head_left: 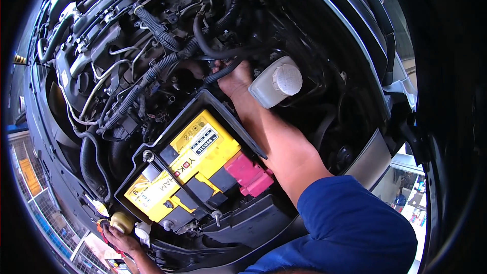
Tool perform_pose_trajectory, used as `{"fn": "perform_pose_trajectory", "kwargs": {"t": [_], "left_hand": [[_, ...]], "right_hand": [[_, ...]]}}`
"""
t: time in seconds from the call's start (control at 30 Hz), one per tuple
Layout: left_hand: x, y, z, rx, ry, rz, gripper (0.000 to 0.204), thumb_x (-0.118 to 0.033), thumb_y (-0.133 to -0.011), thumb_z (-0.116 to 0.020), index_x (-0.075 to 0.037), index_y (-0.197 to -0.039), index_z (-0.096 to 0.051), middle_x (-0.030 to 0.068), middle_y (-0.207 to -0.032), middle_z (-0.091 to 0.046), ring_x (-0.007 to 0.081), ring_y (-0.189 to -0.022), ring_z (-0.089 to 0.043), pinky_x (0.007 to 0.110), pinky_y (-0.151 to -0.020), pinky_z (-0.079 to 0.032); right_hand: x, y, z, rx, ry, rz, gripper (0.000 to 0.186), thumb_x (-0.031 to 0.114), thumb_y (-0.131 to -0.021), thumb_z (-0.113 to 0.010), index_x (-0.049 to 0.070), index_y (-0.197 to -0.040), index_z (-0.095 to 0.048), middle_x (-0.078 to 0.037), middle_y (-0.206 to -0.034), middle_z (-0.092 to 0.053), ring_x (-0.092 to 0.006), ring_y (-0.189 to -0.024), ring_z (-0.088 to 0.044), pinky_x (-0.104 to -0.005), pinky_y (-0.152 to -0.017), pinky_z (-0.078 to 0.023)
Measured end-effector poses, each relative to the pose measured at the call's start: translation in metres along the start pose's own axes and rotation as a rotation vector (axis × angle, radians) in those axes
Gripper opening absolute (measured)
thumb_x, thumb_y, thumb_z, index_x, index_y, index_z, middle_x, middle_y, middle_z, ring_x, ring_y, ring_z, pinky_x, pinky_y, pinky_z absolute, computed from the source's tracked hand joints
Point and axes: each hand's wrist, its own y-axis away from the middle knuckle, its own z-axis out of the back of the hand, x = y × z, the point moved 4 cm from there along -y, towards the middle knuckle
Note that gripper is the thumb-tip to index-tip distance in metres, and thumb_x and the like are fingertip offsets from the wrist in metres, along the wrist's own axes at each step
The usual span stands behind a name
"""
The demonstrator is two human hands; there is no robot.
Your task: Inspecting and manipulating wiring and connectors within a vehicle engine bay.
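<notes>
My right arm reaches past the battery (202,142), with my right hand (234,77) among black hoses (223,71) left of the translucent reservoir (261,91). That hand's fingertips are partly hidden under the hoses, so its grip cannot be made out. At the lower left, my left hand (122,238) has curled fingers beside a gold round cap (122,221) and a small white cap (143,232), around an orange-red item too small to name. The yellow battery has a red terminal cover (247,172) and a metal hold-down bar.
Engine pipes, corrugated hoses (157,28) and wiring fill the upper left. A dark body edge (365,25) curves along the right. The battery tray rim (129,180) surrounds the battery. Wire racks (38,213) show beyond the car at left, and bright shelving (408,187) at lower right.
</notes>
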Motion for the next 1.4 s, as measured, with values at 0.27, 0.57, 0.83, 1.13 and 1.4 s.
{"fn": "perform_pose_trajectory", "kwargs": {"t": [0.27,0.57,0.83,1.13,1.4], "left_hand": [[-0.006,0.003,0.001,0.039,-0.058,-0.001,0.060,-0.043,-0.101,-0.041,0.007,-0.135,-0.048,0.0229,-0.138,-0.049,0.0344,-0.130,-0.044,0.041,-0.111,-0.031],[-0.005,0.004,0.001,0.006,-0.099,0.003,0.057,-0.040,-0.101,-0.041,0.005,-0.135,-0.049,0.0219,-0.139,-0.049,0.0339,-0.130,-0.045,0.040,-0.111,-0.031],[-0.005,0.003,0.002,0.014,-0.138,-0.058,0.057,-0.041,-0.102,-0.041,0.006,-0.134,-0.049,0.0219,-0.137,-0.051,0.0344,-0.129,-0.045,0.041,-0.110,-0.031],[-0.004,0.004,0.002,-0.028,-0.060,-0.062,0.055,-0.038,-0.102,-0.043,0.007,-0.133,-0.049,0.0213,-0.135,-0.053,0.0327,-0.126,-0.048,0.039,-0.110,-0.033],[0.004,0.001,0.001,-0.026,-0.067,-0.003,0.050,-0.033,-0.102,-0.043,0.006,-0.133,-0.050,0.0208,-0.135,-0.052,0.0330,-0.127,-0.047,0.040,-0.110,-0.032]], "right_hand": [[0.005,0.008,-0.005,-0.008,0.056,0.010,0.015,0.023,-0.092,-0.058,0.010,-0.085,-0.063,-0.005,-0.075,-0.061,-0.0169,-0.066,-0.056,-0.0284,-0.060,-0.047],[0.003,-0.009,0.012,-0.054,0.018,0.039,0.010,0.021,-0.091,-0.061,0.010,-0.090,-0.062,-0.005,-0.080,-0.062,-0.0170,-0.070,-0.059,-0.0304,-0.062,-0.049],[0.006,-0.003,0.013,0.023,0.240,0.185,0.026,0.040,-0.089,-0.063,0.014,-0.093,-0.062,-0.003,-0.089,-0.065,-0.0186,-0.084,-0.062,-0.0389,-0.075,-0.048],[0.007,-0.003,0.006,0.057,0.172,0.132,0.026,0.042,-0.092,-0.057,0.016,-0.096,-0.061,-0.002,-0.097,-0.064,-0.0198,-0.090,-0.060,-0.0398,-0.077,-0.046],[0.009,-0.012,0.016,-0.297,0.127,0.082,0.030,0.034,-0.095,-0.057,0.017,-0.120,-0.056,-0.005,-0.102,-0.057,-0.0200,-0.092,-0.054,-0.0338,-0.076,-0.046]]}}
